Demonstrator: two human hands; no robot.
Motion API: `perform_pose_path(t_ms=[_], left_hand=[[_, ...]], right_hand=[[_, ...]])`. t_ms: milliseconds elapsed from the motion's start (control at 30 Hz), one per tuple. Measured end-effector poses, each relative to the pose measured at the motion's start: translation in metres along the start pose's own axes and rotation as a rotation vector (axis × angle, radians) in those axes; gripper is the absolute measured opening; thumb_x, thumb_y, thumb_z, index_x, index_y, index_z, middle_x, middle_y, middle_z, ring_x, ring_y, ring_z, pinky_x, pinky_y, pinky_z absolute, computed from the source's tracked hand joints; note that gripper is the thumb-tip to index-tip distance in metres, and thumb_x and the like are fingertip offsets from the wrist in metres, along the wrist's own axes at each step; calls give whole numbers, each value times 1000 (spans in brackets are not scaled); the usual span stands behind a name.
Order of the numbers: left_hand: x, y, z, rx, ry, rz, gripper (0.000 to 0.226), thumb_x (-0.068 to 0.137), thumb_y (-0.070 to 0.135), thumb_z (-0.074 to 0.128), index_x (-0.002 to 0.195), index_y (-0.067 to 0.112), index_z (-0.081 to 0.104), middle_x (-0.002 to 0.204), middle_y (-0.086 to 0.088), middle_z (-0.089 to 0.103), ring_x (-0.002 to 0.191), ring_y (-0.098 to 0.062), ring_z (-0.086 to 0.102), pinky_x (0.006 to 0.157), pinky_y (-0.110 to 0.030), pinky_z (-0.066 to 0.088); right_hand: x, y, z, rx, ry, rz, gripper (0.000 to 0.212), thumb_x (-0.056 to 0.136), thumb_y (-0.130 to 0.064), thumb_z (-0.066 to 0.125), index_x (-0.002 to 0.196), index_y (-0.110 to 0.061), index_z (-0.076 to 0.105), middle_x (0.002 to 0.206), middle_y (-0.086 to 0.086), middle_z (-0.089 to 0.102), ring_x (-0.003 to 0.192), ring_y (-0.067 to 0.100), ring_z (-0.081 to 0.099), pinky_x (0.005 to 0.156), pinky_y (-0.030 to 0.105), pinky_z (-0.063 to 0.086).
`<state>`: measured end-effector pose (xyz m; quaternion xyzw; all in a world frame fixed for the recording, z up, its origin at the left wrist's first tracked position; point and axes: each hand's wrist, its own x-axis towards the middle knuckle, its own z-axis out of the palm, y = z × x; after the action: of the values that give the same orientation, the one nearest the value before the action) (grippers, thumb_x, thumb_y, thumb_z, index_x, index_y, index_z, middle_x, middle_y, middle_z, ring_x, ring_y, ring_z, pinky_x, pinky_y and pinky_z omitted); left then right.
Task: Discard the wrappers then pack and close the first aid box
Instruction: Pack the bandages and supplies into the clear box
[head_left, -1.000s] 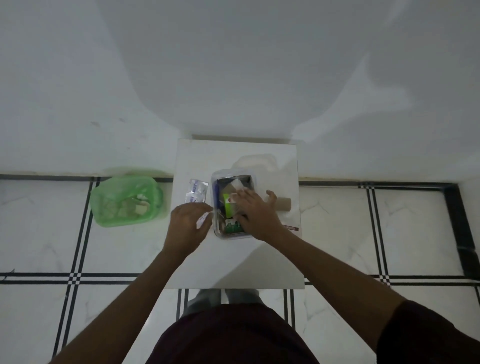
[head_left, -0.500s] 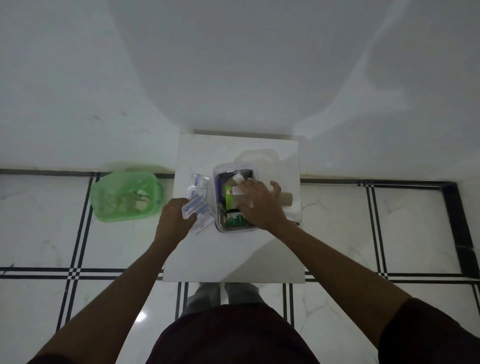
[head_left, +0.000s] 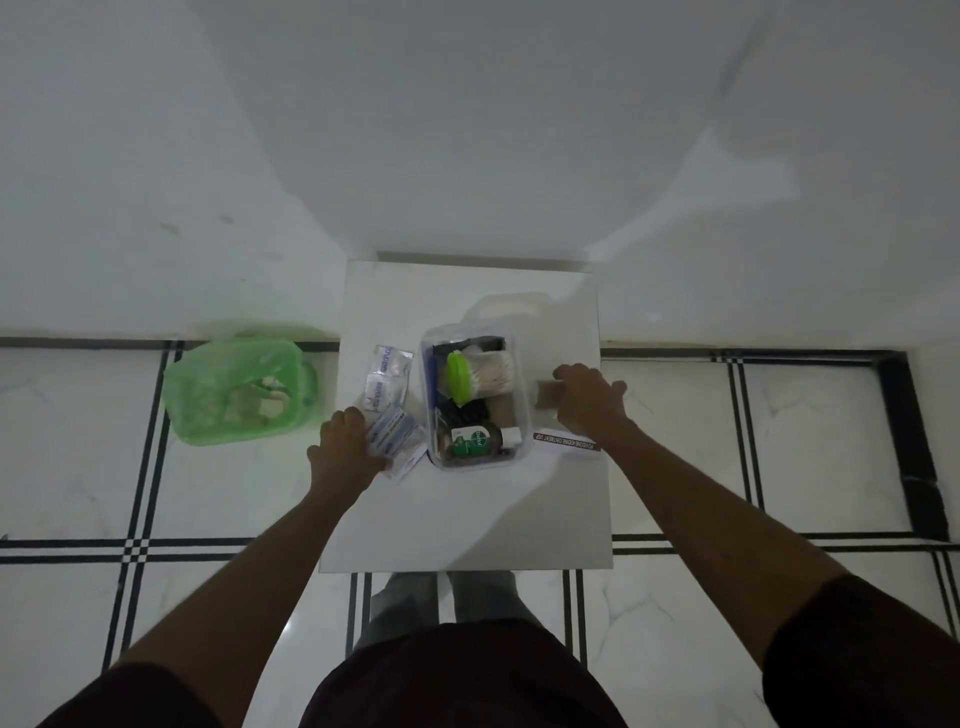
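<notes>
Leaving box (head_left: 475, 400), right hand (head_left: 589, 400) now covers brown roll (head_left: 546, 394)

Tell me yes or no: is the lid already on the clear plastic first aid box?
No: the clear plastic first aid box stands open, its green-capped cotton swab jar and brown antiseptic bottle uncovered.

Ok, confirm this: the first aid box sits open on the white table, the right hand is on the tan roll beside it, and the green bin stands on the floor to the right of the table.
One thing is wrong: the green bin stands on the floor to the left of the white table, not the right. The head view shows it. The rest holds: the first aid box sits open, and the right hand is on the tan roll beside it.
</notes>
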<state>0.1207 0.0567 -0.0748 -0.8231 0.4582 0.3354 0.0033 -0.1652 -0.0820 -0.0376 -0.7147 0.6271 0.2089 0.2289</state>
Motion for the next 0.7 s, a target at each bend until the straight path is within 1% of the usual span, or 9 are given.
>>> perform_pose_path(t_ms=[100, 233, 333, 400, 467, 533, 567, 633, 700], left_hand=[[0, -4, 2, -46, -44, 14, 44, 70, 32, 78, 101, 12, 55, 100, -6, 55, 95, -28, 54, 82, -43, 47], [-2, -10, -1, -215, 34, 41, 23, 75, 24, 75, 91, 10, 67, 85, -8, 65, 78, -27, 60, 67, -31, 43], [-3, -13, -9, -301, 80, 28, 18, 73, 17, 77, 87, 7, 71, 80, -10, 71, 73, -26, 64, 68, -29, 46], [-7, -14, -14, -361, 93, 3, 19, 72, 17, 78, 86, 5, 72, 79, -10, 72, 71, -24, 63, 70, -30, 47], [-11, -15, -19, -414, 118, -18, 17, 75, 17, 75, 87, 5, 73, 80, -9, 71, 71, -21, 61, 71, -29, 45], [-18, -14, -23, -457, 136, -31, 15, 77, 18, 74, 86, 5, 73, 79, -8, 70, 70, -20, 61, 69, -27, 43], [-20, -13, -25, -471, 145, -33, 15, 78, 19, 73, 84, 6, 73, 78, -7, 70, 69, -20, 61, 68, -27, 42], [-24, -12, -29, -485, 172, -46, 17, 81, 23, 71, 83, 6, 72, 78, -7, 71, 71, -20, 61, 67, -27, 41], [-25, -12, -32, -519, 192, -74, 20, 83, 26, 69, 82, 7, 70, 79, -9, 71, 70, -19, 61, 67, -28, 43]], right_hand=[[0, 4, 9, -90, 42, -65, 37, 75, 0, 54, 109, -14, 53, 110, 6, 56, 106, 27, 53, 91, 47, 35], [3, 8, 18, -91, 141, -88, 34, 74, -5, 58, 107, -15, 54, 104, 4, 58, 101, 27, 55, 84, 42, 38], [1, 10, 14, 30, 252, -77, 30, 72, -9, 61, 102, -13, 56, 96, 5, 60, 93, 29, 56, 72, 37, 39], [-6, 8, 2, 168, 382, -58, 29, 68, -11, 63, 96, -12, 57, 89, 6, 63, 83, 30, 58, 65, 33, 40], [-19, 2, -15, 305, 523, -83, 30, 65, -12, 66, 95, -13, 60, 86, 6, 66, 76, 29, 59, 61, 30, 40], [-35, -6, -29, 384, 588, -207, 35, 64, -11, 71, 99, -13, 64, 90, 7, 69, 77, 28, 61, 63, 29, 42], [-45, -13, -34, 381, 580, -299, 39, 64, -13, 74, 102, -12, 65, 94, 7, 70, 79, 28, 62, 66, 31, 45], [-63, -30, -38, 269, 481, -457, 43, 68, -20, 75, 109, -14, 64, 103, 6, 70, 88, 28, 62, 77, 37, 46], [-72, -46, -31, 117, 352, -508, 41, 73, -25, 71, 112, -18, 61, 109, 3, 67, 97, 26, 59, 87, 40, 40]])
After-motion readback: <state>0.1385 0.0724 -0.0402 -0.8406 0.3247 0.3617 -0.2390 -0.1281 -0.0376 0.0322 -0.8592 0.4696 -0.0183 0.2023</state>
